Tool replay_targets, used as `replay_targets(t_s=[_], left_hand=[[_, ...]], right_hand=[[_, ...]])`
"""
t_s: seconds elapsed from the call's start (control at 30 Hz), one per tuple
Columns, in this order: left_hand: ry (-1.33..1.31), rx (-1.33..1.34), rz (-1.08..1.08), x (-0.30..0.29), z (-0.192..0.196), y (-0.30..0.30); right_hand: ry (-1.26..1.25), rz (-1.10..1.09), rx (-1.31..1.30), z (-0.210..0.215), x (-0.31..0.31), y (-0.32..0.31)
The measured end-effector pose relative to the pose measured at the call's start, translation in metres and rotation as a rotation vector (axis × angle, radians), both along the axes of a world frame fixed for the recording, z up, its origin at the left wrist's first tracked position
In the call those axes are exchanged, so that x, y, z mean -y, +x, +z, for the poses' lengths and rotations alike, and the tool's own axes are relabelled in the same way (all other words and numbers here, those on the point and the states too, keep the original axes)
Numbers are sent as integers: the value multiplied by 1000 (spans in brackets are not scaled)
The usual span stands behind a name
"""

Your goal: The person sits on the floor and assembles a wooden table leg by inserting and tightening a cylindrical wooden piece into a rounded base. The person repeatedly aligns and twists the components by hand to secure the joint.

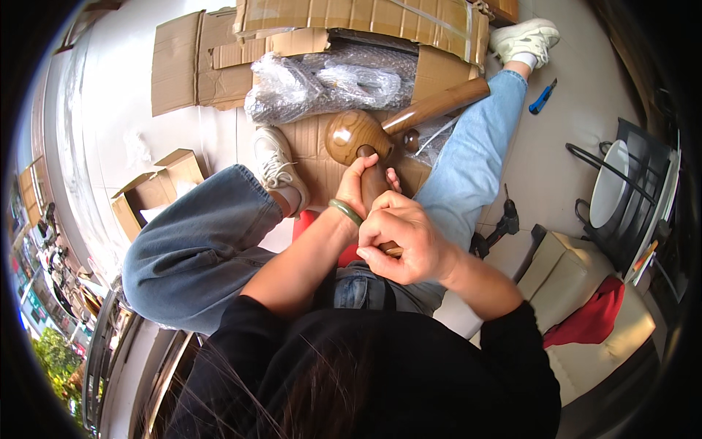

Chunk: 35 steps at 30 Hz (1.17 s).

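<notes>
My left hand (356, 188), with a green bangle at its wrist, is wrapped round a brown wooden post (374, 184). At the far end of this post is a large glossy wooden ball (352, 137); whether they are joined I cannot tell. Just nearer to me, my right hand (404, 238) is closed in a fist with a bit of brown wood (391, 249) showing under its fingers. That wood may be the post's near end, but the hand hides it. Beyond my hands a thick wooden pole (439, 104) lies slanted, with a small brown knob (411, 140) beside it.
Bubble-wrapped pieces (351, 80) lie in an opened cardboard box (365, 28) ahead. A small open carton (157, 189) stands at left. At right are a blue utility knife (542, 97), a black power drill (503, 223) and a beige chair (585, 322) with a red cloth (591, 314).
</notes>
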<state>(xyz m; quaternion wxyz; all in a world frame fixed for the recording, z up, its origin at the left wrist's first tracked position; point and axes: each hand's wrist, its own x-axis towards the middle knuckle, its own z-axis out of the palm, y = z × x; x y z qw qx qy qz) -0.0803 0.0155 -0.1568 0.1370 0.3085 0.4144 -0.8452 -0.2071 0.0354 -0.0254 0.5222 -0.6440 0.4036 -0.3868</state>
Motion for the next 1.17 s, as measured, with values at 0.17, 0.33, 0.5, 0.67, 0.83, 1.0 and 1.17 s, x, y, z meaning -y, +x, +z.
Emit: replay_targets(t_s=[0.17, 0.33, 0.5, 0.67, 0.83, 1.0, 1.17], left_hand=[[-236, 181, -729, 38, 5, 5], [-413, 410, -1097, 48, 6, 6], [-209, 79, -259, 13, 11, 8], [21, 199, 352, -19, 16, -20], [-76, 112, -91, 16, 23, -7], [-361, 442, -863, 46, 30, -15], [-496, 480, -1012, 45, 10, -8]], right_hand=[[-38, -524, 142, -6, -37, 36], [-223, -364, 110, -7, -27, 38], [9, 487, 73, -1, 25, -11], [180, 1129, -157, 2, 58, 0], [29, 366, -65, 7, 26, -7], [257, -447, 283, 5, -26, 22], [82, -358, 94, -4, -34, 26]])
